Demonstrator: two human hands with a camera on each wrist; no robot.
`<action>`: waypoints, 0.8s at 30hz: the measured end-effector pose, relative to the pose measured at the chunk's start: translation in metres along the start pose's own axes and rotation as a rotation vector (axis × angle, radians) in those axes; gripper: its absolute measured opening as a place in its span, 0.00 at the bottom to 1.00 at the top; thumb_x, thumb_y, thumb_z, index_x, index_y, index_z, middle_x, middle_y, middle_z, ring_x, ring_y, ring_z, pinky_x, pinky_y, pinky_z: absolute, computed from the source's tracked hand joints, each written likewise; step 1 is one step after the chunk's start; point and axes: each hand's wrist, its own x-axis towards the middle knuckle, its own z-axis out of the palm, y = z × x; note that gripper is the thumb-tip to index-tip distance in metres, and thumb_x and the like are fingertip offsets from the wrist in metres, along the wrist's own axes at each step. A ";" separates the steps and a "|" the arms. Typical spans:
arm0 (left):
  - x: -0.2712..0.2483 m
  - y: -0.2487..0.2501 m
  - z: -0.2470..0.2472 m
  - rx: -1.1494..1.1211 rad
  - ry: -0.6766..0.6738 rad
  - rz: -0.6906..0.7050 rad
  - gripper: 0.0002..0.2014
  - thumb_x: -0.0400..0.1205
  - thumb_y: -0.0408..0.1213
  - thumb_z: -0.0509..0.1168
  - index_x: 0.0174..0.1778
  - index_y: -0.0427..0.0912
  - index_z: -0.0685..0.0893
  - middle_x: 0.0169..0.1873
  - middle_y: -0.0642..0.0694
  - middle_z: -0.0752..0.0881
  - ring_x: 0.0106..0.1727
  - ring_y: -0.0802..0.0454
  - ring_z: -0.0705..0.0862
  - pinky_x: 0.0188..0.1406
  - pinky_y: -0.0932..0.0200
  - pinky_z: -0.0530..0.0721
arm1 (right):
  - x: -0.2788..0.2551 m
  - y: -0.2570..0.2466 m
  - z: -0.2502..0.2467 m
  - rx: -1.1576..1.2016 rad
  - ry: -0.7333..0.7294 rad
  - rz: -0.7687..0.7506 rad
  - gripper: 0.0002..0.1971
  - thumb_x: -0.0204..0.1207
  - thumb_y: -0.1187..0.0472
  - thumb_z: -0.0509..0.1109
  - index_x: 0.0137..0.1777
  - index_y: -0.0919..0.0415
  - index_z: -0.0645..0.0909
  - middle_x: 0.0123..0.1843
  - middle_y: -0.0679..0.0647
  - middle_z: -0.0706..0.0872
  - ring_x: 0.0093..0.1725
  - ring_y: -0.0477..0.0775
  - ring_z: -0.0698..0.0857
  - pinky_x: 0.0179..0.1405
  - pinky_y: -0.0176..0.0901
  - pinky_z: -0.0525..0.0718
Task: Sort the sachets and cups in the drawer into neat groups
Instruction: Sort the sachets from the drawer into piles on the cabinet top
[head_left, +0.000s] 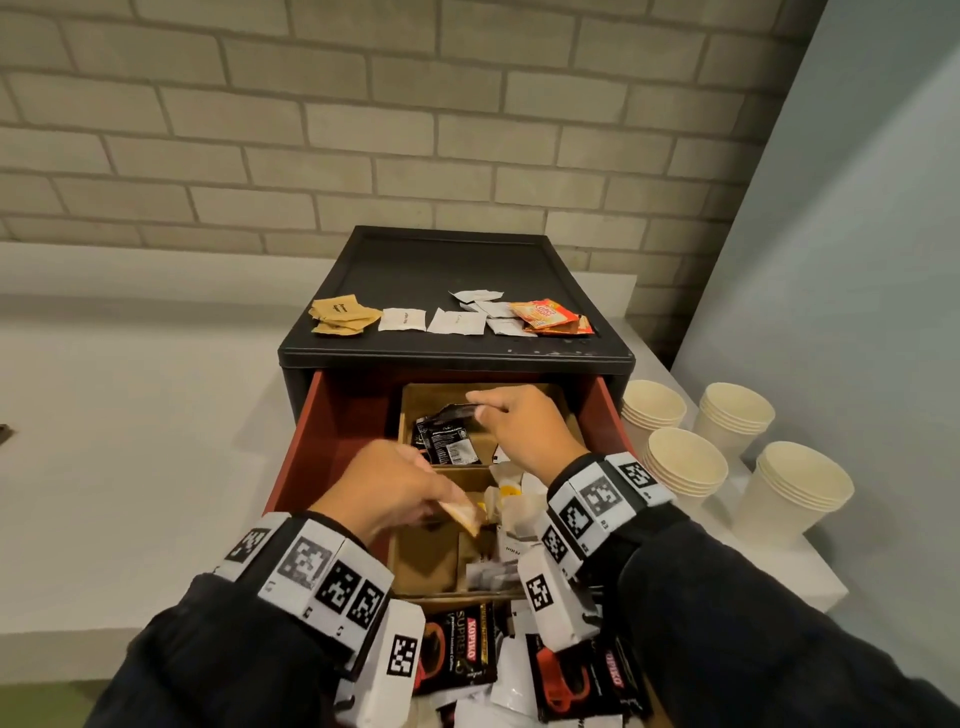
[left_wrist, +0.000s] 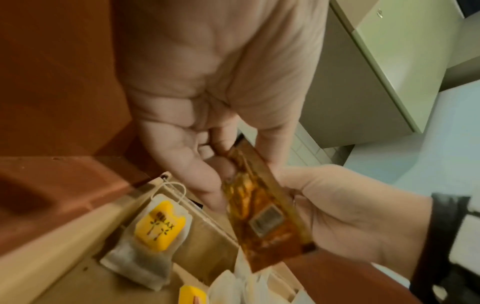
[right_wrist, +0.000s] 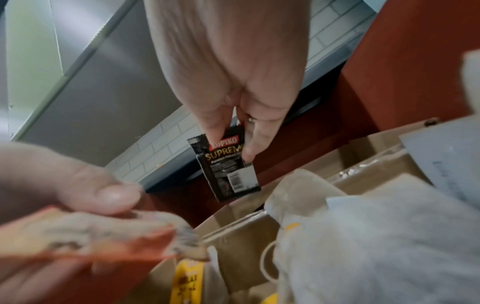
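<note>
The red drawer (head_left: 332, 415) stands pulled out, with a wooden divider tray (head_left: 421, 566) inside. My left hand (head_left: 441, 506) pinches an orange sachet (head_left: 465, 514) over the tray's middle; the same orange sachet (left_wrist: 265, 216) hangs from its fingertips in the left wrist view. Farther back, my right hand (head_left: 480, 408) pinches the top edge of a black coffee sachet (head_left: 447, 434) above the rear compartment. The label on that black sachet (right_wrist: 228, 168) shows in the right wrist view. Tea bags with yellow tags (left_wrist: 158, 226) lie in the tray. Stacks of paper cups (head_left: 685, 462) stand right of the cabinet.
On the black cabinet top (head_left: 441, 260) lie sorted rows: brown sachets (head_left: 343, 314), white sachets (head_left: 457, 321) and orange sachets (head_left: 550, 316). More black coffee sachets (head_left: 462, 649) and white ones crowd the drawer's front. A brick wall (head_left: 363, 130) stands behind, and a white counter (head_left: 130, 415) lies to the left.
</note>
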 end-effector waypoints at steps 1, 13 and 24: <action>0.001 0.000 -0.001 -0.017 0.047 0.024 0.11 0.69 0.25 0.75 0.28 0.39 0.79 0.34 0.37 0.85 0.35 0.47 0.83 0.32 0.60 0.83 | 0.000 0.001 0.000 -0.026 -0.042 -0.007 0.17 0.83 0.63 0.61 0.70 0.60 0.78 0.72 0.55 0.79 0.72 0.52 0.75 0.65 0.31 0.67; 0.008 -0.001 -0.009 -0.253 0.271 0.194 0.22 0.79 0.19 0.61 0.66 0.42 0.74 0.51 0.42 0.80 0.48 0.46 0.83 0.28 0.60 0.81 | -0.035 -0.012 0.011 -0.638 -0.828 0.092 0.30 0.70 0.51 0.75 0.71 0.59 0.75 0.67 0.55 0.81 0.63 0.57 0.80 0.61 0.48 0.80; 0.007 -0.002 -0.009 -0.284 0.232 0.184 0.23 0.79 0.18 0.59 0.67 0.44 0.71 0.43 0.45 0.80 0.41 0.50 0.83 0.27 0.59 0.80 | -0.035 -0.005 0.011 -0.905 -0.822 0.122 0.32 0.70 0.48 0.74 0.73 0.55 0.70 0.67 0.53 0.80 0.63 0.59 0.80 0.57 0.54 0.82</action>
